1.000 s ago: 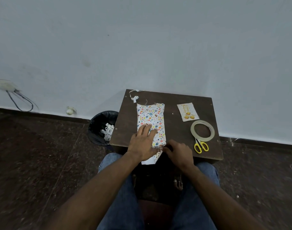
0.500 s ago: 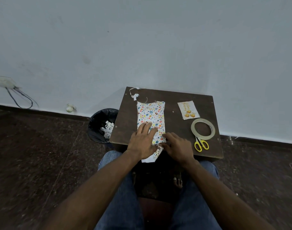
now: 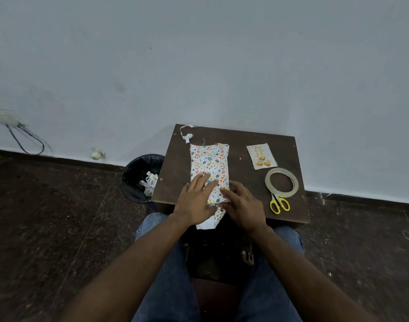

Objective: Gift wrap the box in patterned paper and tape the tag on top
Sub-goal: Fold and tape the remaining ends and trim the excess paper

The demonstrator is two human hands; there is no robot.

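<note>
Patterned paper is already round the box, which lies lengthwise in the middle of the brown surface, far end folded shut, near end not closed yet and hanging off the front edge with the white underside showing. Left hand lies flat on top, fingers straight, pinning the parcel down with no grip on anything. Right hand sits at the near right corner with fingers pretty much straight, pushing the side flap in; whether the fingertips pinch a bit of paper I can't tell, they're partly hidden.

My take on doing this fold well: keep that left palm planted so the box doesn't slide, press the side flap tight against the box end so the crease is sharp, then do the other side the same before bringing the last flap over. Loose creases here make a lumpy end.

Tape and scissors sit to the right, within easy reach, so a piece can go on quickly. Tag waits beyond the tape, not stuck on yet.
</note>
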